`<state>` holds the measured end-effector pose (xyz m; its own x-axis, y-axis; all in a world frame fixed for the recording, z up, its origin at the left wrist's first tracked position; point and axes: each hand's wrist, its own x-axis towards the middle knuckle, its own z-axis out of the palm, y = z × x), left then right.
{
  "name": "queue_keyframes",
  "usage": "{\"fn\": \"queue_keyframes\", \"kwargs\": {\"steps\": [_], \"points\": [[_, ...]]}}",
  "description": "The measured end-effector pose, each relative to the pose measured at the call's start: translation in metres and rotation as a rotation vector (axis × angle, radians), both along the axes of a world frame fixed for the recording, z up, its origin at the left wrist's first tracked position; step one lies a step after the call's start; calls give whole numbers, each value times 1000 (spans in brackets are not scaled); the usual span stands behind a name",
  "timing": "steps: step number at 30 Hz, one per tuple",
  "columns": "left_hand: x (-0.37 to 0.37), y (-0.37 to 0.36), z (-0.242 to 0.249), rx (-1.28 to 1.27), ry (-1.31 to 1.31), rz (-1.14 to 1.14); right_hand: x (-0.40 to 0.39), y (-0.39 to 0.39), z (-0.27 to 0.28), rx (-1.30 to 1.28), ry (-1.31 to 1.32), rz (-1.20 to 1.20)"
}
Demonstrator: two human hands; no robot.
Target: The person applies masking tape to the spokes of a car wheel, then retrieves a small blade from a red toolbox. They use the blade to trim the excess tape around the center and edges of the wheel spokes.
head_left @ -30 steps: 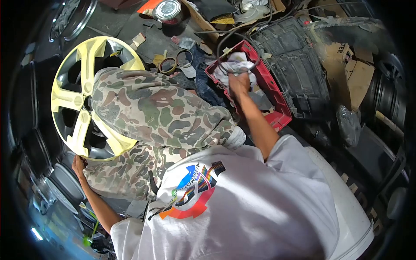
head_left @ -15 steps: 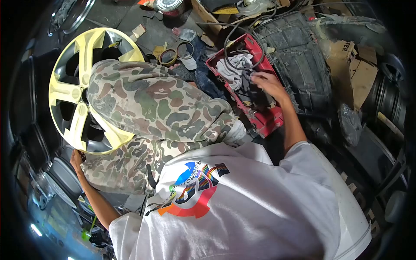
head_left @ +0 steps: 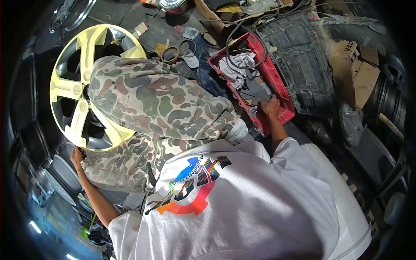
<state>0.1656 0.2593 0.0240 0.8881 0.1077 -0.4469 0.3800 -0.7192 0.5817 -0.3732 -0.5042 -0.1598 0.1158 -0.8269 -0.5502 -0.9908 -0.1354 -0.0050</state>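
Observation:
A wheel rim (head_left: 77, 122) with pale yellow spokes and dark recesses stands tilted against my camouflage-clad leg (head_left: 151, 97). My left hand (head_left: 77, 157) is at its lower edge, fingers curled on the rim and partly hidden. On the right, my right hand (head_left: 269, 106) reaches into a red plastic crate (head_left: 284, 93). Its fingers are bent and closed at the edge of a flat grey sheet (head_left: 256, 92), which looks like sandpaper. A crumpled whitish cloth (head_left: 237, 71) lies in the crate's far part. The fingertips are partly hidden.
Two tape rolls (head_left: 170, 54) and dark blue fabric (head_left: 203, 65) lie between wheel and crate. A black cable (head_left: 229, 45) loops over the crate. Beyond it are a large black plastic panel (head_left: 305, 65) and cardboard (head_left: 346, 73). A white bucket (head_left: 342, 190) is under me.
My right hand has moved from over the cloth toward the near end of the crate, and the grey sheet now shows. My left hand stays at the wheel rim.

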Motion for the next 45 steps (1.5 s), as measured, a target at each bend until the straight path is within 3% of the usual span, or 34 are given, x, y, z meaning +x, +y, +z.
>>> {"fn": "queue_keyframes", "kwargs": {"steps": [6,8,9,11,15,18,20,21,22,24,26,27,29,33,36,41,45], "points": [[-1,-9,3,80,-7,2,51,25,-14,-48,-460,22],[-3,-15,6,134,-25,-17,81,48,-2,-92,-484,46],[-3,-12,4,131,-28,-19,91,55,-1,17,-524,-24],[-3,-7,-3,-28,-47,58,98,55,0,125,-565,-91],[-3,-12,0,17,36,69,88,52,-6,163,-648,34],[-8,-14,2,-63,-41,47,84,43,-5,221,-772,108],[-1,-7,0,-40,-11,50,74,27,3,706,-678,-206],[0,-3,-1,-17,20,55,66,22,-5,874,-870,-465],[-3,-10,3,-16,17,58,65,14,13,898,-902,-580],[-8,-22,11,46,19,17,33,-6,-20,755,-872,-509],[-7,-22,11,57,15,7,14,-23,-33,488,-581,-271],[-7,-20,11,63,7,-3,3,-26,-38,490,-583,-270],[-6,-17,10,48,16,1,-14,-26,-45,23,-352,259],[6,15,-2,-110,103,58,7,-16,-19,1,-344,401],[-11,-23,12,69,-25,26,14,-16,-16,-32,-258,440],[-8,-20,9,49,12,36,0,-15,-17,-43,-89,557],[-8,-17,8,65,-5,-22,2,-12,-14,-32,-175,539]]}}
